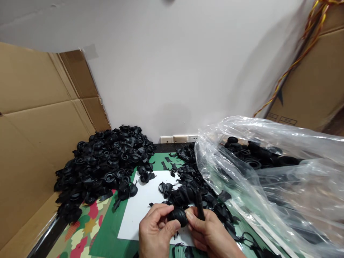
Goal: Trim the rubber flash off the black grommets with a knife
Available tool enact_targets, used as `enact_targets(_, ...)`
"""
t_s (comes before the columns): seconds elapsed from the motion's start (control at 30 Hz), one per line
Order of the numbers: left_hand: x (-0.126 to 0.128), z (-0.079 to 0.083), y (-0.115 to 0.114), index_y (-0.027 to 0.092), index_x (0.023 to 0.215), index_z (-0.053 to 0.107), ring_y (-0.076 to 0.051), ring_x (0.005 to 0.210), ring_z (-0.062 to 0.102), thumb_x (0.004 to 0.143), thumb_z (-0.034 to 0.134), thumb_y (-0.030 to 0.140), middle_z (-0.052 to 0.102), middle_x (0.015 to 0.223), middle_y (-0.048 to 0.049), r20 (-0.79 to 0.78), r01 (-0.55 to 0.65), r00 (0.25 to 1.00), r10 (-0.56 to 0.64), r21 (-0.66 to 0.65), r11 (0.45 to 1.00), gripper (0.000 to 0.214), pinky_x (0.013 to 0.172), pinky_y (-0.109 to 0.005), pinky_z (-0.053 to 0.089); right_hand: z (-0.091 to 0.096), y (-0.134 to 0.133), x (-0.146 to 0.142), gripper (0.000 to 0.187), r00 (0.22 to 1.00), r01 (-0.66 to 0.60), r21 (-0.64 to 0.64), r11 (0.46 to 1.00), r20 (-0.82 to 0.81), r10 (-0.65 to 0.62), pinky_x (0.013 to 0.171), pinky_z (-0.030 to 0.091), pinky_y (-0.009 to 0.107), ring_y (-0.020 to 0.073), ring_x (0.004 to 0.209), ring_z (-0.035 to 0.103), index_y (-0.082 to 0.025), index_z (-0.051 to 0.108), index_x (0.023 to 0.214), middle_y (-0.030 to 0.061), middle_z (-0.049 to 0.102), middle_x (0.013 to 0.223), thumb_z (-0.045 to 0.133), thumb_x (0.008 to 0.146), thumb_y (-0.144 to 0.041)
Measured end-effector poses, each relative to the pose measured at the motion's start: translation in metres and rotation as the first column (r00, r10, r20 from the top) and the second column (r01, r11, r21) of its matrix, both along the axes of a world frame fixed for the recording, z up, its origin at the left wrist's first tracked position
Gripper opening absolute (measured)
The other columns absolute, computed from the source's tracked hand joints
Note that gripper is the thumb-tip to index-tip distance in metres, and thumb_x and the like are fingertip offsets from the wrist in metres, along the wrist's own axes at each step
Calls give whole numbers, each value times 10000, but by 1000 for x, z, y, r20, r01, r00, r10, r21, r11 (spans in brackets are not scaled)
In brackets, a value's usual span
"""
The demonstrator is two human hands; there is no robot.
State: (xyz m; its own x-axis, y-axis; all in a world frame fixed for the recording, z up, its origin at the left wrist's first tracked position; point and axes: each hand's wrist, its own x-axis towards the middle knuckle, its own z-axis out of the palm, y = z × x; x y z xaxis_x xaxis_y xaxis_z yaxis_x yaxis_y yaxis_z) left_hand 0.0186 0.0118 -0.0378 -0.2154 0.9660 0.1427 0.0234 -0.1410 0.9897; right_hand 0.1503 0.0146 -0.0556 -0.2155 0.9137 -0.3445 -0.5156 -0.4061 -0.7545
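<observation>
My left hand [154,229] is closed, pinching a round, ribbed black rubber part [177,216] between thumb and fingers. My right hand [208,229] is closed too, with a dark stick-like handle [199,204] standing up out of its grip. The thumb and finger of that hand touch the right edge of the rubber part. Whether the handle ends in a blade is hidden. Beneath both hands lies a white sheet [145,202] on a green mat [107,233]. More ribbed black pieces [184,195] lie just beyond my fingers.
At the left, a large heap of black rubber parts [107,161] leans toward a cardboard box [40,107]. Black scraps [206,190] are strewn along the right side of the mat. A clear plastic bag [295,186] at the right holds round black parts [252,163]. Wall sockets [178,139] sit behind.
</observation>
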Motion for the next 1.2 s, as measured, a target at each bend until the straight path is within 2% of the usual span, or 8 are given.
enact_targets(0.2, -3, -1, 2, 181, 704, 775, -190, 644, 622, 563, 740, 151, 684, 733, -49, -6, 51, 999, -50, 6, 999, 148, 545, -234, 521, 4, -1, 0, 515, 1000, -1, 7, 1000, -11, 1, 382, 78, 196, 4, 381, 113, -183, 431, 568, -115, 320, 462, 800, 538, -540)
enact_targets(0.53, 2, 2, 3, 177, 729, 769, -161, 622, 619, 568, 722, 168, 688, 761, -31, 50, 13, 999, -11, -31, 999, 169, 546, -207, 503, 6, -1, 0, 499, 999, 8, 25, 1000, -33, -7, 378, 80, 198, 11, 379, 111, -184, 448, 593, -133, 275, 433, 798, 544, -537)
enact_targets(0.77, 2, 4, 3, 189, 763, 768, -147, 635, 605, 594, 734, 218, 699, 804, -28, -13, 26, 1000, -26, -14, 1000, 175, 565, -195, 492, 2, 2, -1, 516, 999, 13, 39, 999, -35, -11, 383, 78, 196, 3, 372, 138, -188, 414, 569, -117, 316, 459, 797, 544, -533)
enact_targets(0.87, 1, 2, 3, 173, 817, 762, -110, 511, 556, 577, 780, 287, 675, 665, -15, 47, 63, 997, -58, -105, 992, 266, 467, -178, 453, 5, 2, -2, 522, 999, 18, 32, 999, -44, -17, 378, 80, 194, 3, 367, 147, -183, 422, 552, -112, 328, 451, 797, 533, -546)
enact_targets(1.0, -3, 1, 7, 129, 898, 721, -63, 330, 460, 636, 753, 453, 571, 403, 22, 175, 178, 976, -131, -291, 940, 418, 328, -129, 327, 11, 2, 1, 473, 998, 52, 57, 997, -45, -49, 371, 101, 191, 5, 362, 135, -140, 573, 655, -120, 325, 439, 790, 550, -548)
enact_targets(1.1, -6, 5, 9, 122, 757, 672, -53, 302, 477, 660, 714, 521, 622, 485, -4, 297, 252, 943, -150, -341, 906, 413, 266, -113, 257, 10, 1, 3, 501, 994, 113, 29, 993, 7, -113, 378, 133, 184, 18, 374, 175, -132, 631, 778, -118, 331, 452, 792, 546, -546)
enact_targets(1.2, -7, 8, 11, 114, 658, 605, -45, 291, 503, 661, 705, 538, 680, 615, -45, 358, 254, 927, -115, -370, 894, 435, 237, -107, 216, 3, 0, 4, 477, 980, 157, 35, 987, 122, -160, 385, 156, 194, 38, 380, 217, -140, 647, 808, -108, 331, 442, 773, 573, -537)
